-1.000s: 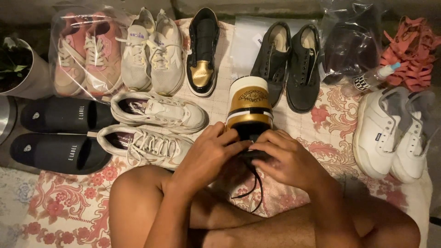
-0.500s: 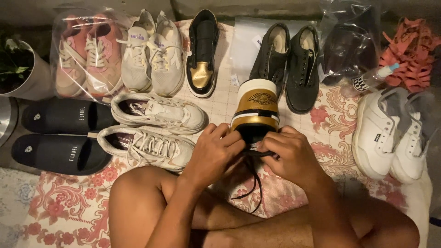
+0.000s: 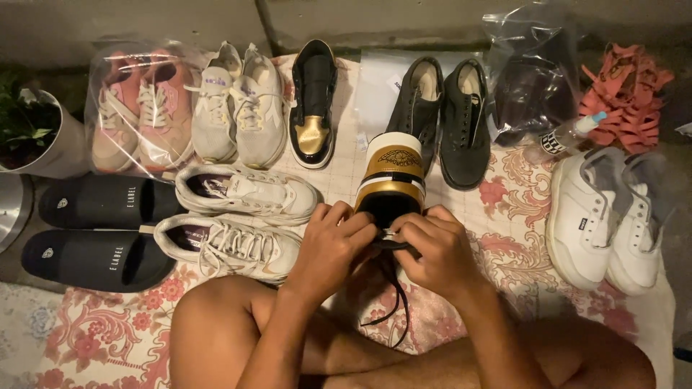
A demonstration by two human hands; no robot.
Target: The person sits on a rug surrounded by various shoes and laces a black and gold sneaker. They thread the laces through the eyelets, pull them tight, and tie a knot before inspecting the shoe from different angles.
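Note:
A black, gold and white high-top sneaker [image 3: 393, 176] stands heel-up in front of me, over my crossed legs. My left hand [image 3: 328, 248] grips its near left side. Opposite it, my right hand [image 3: 432, 248] holds the near right side, fingers pinched at the lacing. A black lace [image 3: 393, 299] dangles below the hands. Its matching sneaker [image 3: 313, 104] lies in the back row on the floral cloth [image 3: 504, 238].
White sneakers [image 3: 241, 216] lie left of my hands and black slides [image 3: 101, 230] further left. The back row holds bagged pink shoes [image 3: 137, 108], white trainers [image 3: 238, 104] and black shoes [image 3: 443, 119]. White shoes [image 3: 605, 216], a plastic bag [image 3: 530, 79] and red sandals [image 3: 623, 97] are at right.
The sneaker has shifted slightly toward me and both hands have closed in tighter on the lacing; the rest is unchanged.

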